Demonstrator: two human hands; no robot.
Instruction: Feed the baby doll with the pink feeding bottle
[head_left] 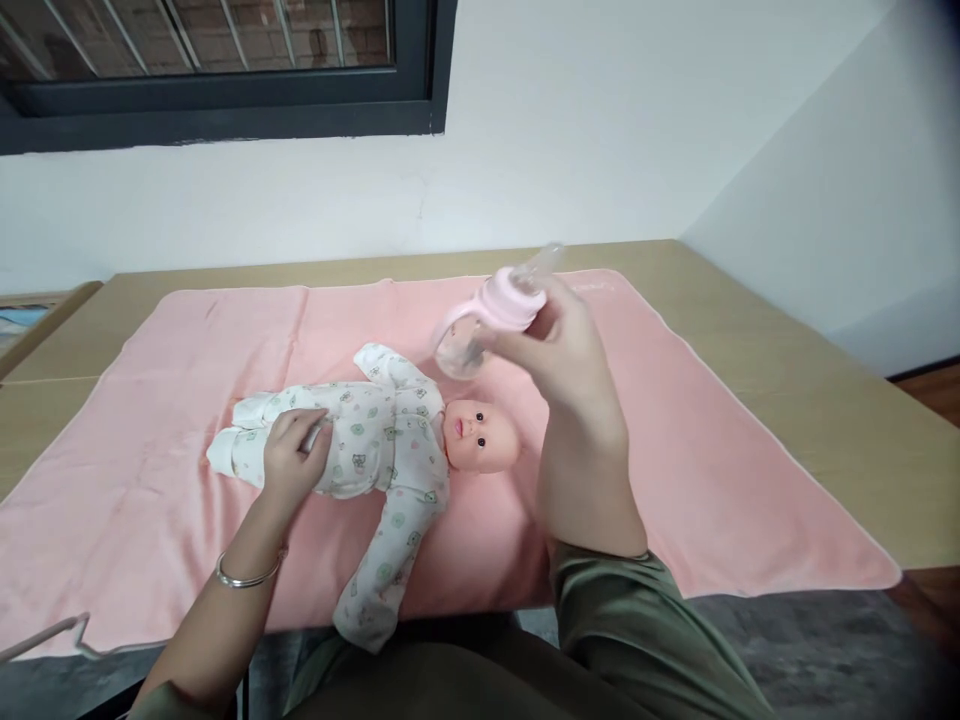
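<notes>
A baby doll (480,436) in a white printed sleepsuit (367,420) lies on its back on a pink blanket (630,460), head to the right. My left hand (298,450) is on the doll's upper legs, its fingers curled against the cloth. My right hand (566,345) grips a baby bottle (499,305) with a pink collar and a clear teat. The bottle is held in the air above and beyond the doll's head, tilted, its teat pointing up to the right. It looks slightly blurred. The doll's near sleeve hangs over the blanket's front edge.
The blanket covers much of a wooden table (810,410) that stands against a white wall (570,130). A dark-framed window (225,100) with bars is at the upper left. A bent, pale rod (52,632) sits at the lower left.
</notes>
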